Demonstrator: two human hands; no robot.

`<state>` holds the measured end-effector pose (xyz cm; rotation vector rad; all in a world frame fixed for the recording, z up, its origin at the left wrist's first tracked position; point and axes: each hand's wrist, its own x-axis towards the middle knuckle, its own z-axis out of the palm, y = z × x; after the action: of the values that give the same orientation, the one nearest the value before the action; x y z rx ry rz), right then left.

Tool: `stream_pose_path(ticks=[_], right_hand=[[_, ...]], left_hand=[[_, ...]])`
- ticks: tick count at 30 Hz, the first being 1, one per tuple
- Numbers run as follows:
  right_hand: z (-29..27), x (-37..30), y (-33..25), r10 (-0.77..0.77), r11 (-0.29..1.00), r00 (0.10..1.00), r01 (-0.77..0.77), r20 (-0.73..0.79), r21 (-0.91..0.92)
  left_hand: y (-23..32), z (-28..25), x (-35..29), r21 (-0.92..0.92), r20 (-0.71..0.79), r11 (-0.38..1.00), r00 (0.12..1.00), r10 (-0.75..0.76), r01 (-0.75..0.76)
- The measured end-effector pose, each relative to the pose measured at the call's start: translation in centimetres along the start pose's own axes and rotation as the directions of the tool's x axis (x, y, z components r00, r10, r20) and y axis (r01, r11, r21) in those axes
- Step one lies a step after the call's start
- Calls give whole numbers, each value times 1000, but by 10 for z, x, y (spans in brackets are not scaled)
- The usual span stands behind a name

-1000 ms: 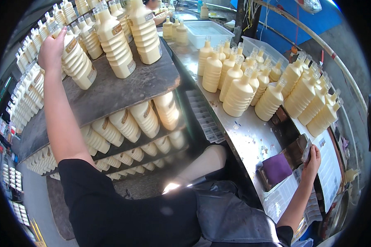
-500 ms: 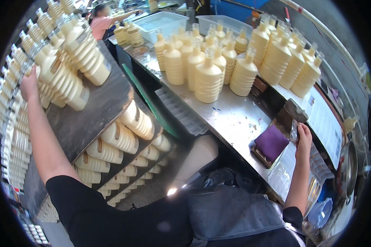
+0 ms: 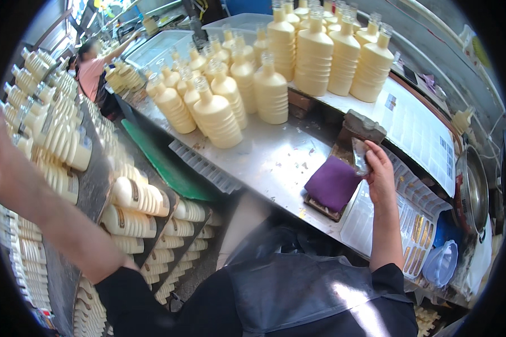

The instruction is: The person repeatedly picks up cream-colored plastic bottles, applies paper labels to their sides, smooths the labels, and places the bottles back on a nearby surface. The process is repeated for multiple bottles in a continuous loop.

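My right hand (image 3: 381,173) pinches a small clear, shiny flat piece (image 3: 359,157) between thumb and fingers. Just left of it, a folded purple cloth (image 3: 331,182) lies on a dark, worn tray (image 3: 320,209) on the metal table. My left hand (image 3: 1,140) reaches to the far left rim of the view, beside the racked bottles; it is blurred and partly cut off, so its fingers do not show. Cream ribbed bottles with clear necks (image 3: 56,135) fill the rack near that hand. More cream bottles (image 3: 212,117) stand on the metal table ahead.
Several bottles (image 3: 314,56) stand on a raised ledge. Clear plastic bins (image 3: 157,51) sit at the far end, near a person in pink (image 3: 90,73). A moulded tray with gold strips (image 3: 419,247), a blue tub (image 3: 439,264) and a metal pan (image 3: 473,188) are at right.
My view has swung rightward, so the table and bottles sit further left. My left hand has gone from the top of the rack to the view's rim. The right hand keeps its clear piece.
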<state>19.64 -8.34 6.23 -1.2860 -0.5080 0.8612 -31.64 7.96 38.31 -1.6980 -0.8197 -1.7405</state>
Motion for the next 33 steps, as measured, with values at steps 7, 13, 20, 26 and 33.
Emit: stream_pose_path(ticks=[7, 13, 20, 26, 33], right_hand=[[-31, -34, -9, 95, 993, 995, -92, -30, 76], [-64, -59, -7, 152, 960, 979, -114, -135, 254], [-59, -59, -6, 83, 996, 994, -81, -66, 23], [-4, -68, -29, -30, 904, 998, 6, -50, -428], [19, -54, -31, -60, 662, 993, -35, -99, -749]], left_hand=[[138, 245, -166, -541, 562, 660, 808, -178, 522], [131, 340, -272, -154, 793, 631, 476, -380, 761], [161, 284, -254, -358, 741, 751, 658, -133, 555], [223, 255, -201, -483, 790, 556, 611, -57, 676], [310, 268, -271, -313, 949, 272, 290, 121, 910]])
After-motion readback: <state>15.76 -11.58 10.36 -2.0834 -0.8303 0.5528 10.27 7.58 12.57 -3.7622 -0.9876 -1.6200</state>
